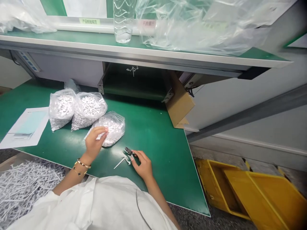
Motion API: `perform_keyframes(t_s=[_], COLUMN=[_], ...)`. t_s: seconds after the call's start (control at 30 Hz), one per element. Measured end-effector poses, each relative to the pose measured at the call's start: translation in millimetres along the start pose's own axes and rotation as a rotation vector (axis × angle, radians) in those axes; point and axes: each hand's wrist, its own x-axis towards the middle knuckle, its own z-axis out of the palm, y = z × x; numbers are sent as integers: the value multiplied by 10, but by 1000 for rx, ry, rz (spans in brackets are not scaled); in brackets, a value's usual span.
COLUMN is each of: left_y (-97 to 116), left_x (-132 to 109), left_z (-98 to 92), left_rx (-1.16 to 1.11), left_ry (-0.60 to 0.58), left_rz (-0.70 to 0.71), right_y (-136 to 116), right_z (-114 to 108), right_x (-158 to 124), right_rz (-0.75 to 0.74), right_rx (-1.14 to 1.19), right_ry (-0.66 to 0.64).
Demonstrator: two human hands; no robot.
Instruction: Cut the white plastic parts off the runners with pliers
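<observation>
The left hand (94,144) is poised over the front clear bag (116,129), fingers curved, with a narrow gap between thumb and forefinger; whether a small piece is pinched there cannot be told. The right hand (143,164) is curled around small dark cutting pliers (129,150), their nose pointing toward the left hand. Just beside the pliers, a thin white branched piece (122,162) lies on the green tabletop (165,163). It looks light, fairly stiff and probably easy to snap at its slim arms, so the long straight stem seems the best place to grip. The pliers look dense and rigid, best held by the handles.

The front bag is filled with small white pieces. Its film looks soft and slippery; the bag would probably sag when lifted, so gathering its top and supporting the bottom seems wise. Two similar bags, a middle bag (88,108) and a left-hand bag (61,108), stand behind it, also full of white pieces.

At lower left, a box (11,161) holds a heap of thin white sticks (31,185). On the floor at right are yellow bins (266,191). Beyond the table, another white branched piece (133,70) lies on a dark green conveyor (134,84).
</observation>
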Motion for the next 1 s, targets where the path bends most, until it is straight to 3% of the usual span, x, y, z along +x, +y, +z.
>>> perform_keyframes(t_s=[0.07,0.17,0.23,0.33,0.5,0.57,0.67,0.73,0.83,0.87,0.93,1.0], left_y=[-9,-52,-109,-275,-617,-618,-402,-188,69,118,165,176], left_x=[198,380,459,622,959,933,568,162,-465,-634,-881,-1013], left_z=[-152,-271,-302,-331,-377,-354,-214,-61,176,239,322,345], left_rx=[147,166,156,216,407,435,470,422,341,344,379,395], left_ry=[177,379,432,412,186,131,132,-74,-692,-804,-921,-952], left_rz=[98,35,-8,-31,3,30,151,321,576,580,483,376], right_y=[3,7,9,7,-11,-15,-4,20,65,76,86,84], right_z=[5,9,10,9,15,17,15,8,-13,-22,-42,-61], right_x=[-2,-3,0,6,5,-1,-5,-1,12,15,16,1], right_rz=[-15,-23,-25,-33,-38,-35,-16,19,91,111,139,148], right_rx=[-16,-32,-37,-43,-61,-63,-52,-29,8,15,18,11], right_ry=[-3,5,6,-3,-13,-18,-4,46,153,177,191,174])
